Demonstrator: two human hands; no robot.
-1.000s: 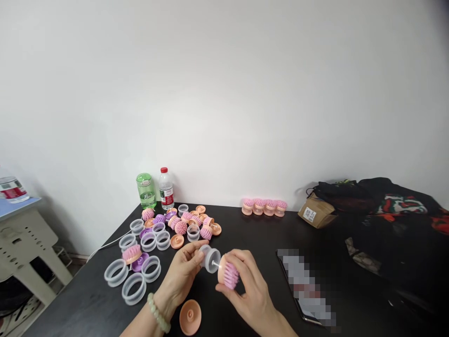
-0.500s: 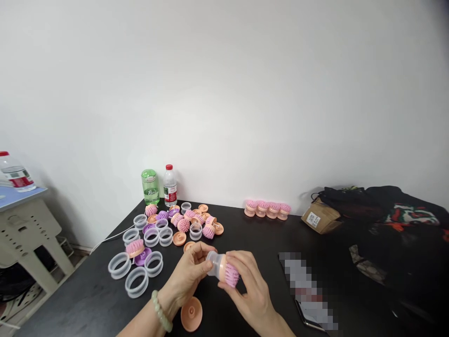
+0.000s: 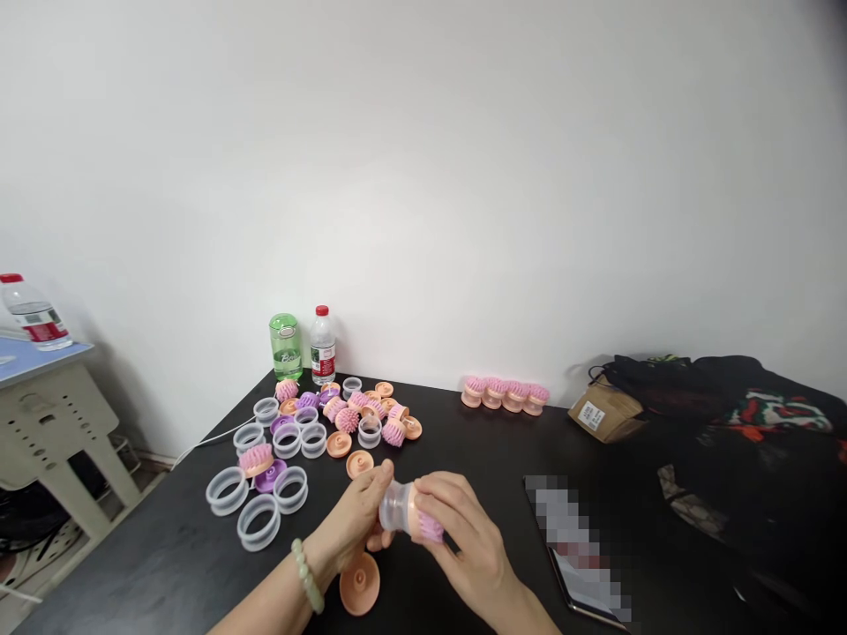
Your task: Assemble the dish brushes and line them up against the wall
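Note:
My right hand (image 3: 467, 534) is closed around a round brush head (image 3: 429, 527) with pink bristles and a peach rim. A translucent flanged ring (image 3: 395, 506) is joined to the brush head, its free end facing left. Against that end rests my left hand (image 3: 361, 516), thumb raised and apart from the fingers, which are partly hidden beneath the ring. Close below my left hand, a peach round cap (image 3: 359, 584) with a central stub lies on the black table (image 3: 476, 445). Another peach cap (image 3: 360, 464) lies just beyond my left hand.
Several translucent rings (image 3: 258, 522), purple caps (image 3: 271, 476) and pink brush heads (image 3: 256, 459) spread over the left side. A green bottle (image 3: 286, 347) and a water bottle (image 3: 323, 346) stand behind. Assembled brushes (image 3: 505, 395) line the wall; a phone (image 3: 575, 551) and dark bag (image 3: 721, 459) lie right.
My left hand has gone from pinching the ring to lying against its end, thumb lifted. The brush head and ring have shifted slightly left in my right hand.

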